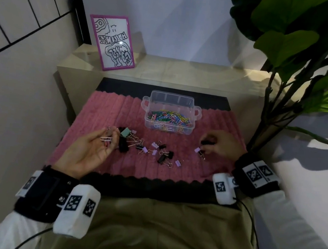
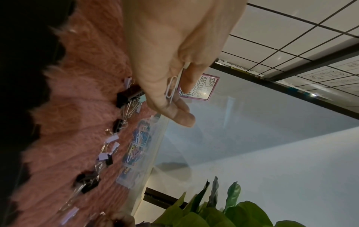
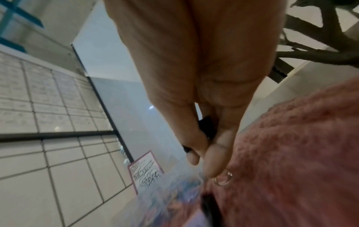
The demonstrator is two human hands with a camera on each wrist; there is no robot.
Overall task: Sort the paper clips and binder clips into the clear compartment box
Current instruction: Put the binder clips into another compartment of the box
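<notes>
While the left hand (image 1: 86,150) pinches a white paper clip (image 1: 106,138) and the right hand (image 1: 221,145) pinches a black binder clip (image 1: 206,143) near the clear compartment box (image 1: 170,112), either grip could slip into the fluffy pink mat (image 1: 103,107).

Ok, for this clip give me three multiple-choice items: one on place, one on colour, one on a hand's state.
1. Where are the coloured paper clips?
A. in the clear box
B. on the shelf
C. in the plant pot

2. What colour is the mat?
A. blue
B. pink
C. yellow

3. What does the left hand hold?
A. nothing
B. a pen
C. paper clips

Answers:
1. A: the paper clips lie heaped inside the clear box.
2. B: the mat is fluffy pink.
3. C: the left hand holds a white paper clip and others across its fingers.
</notes>
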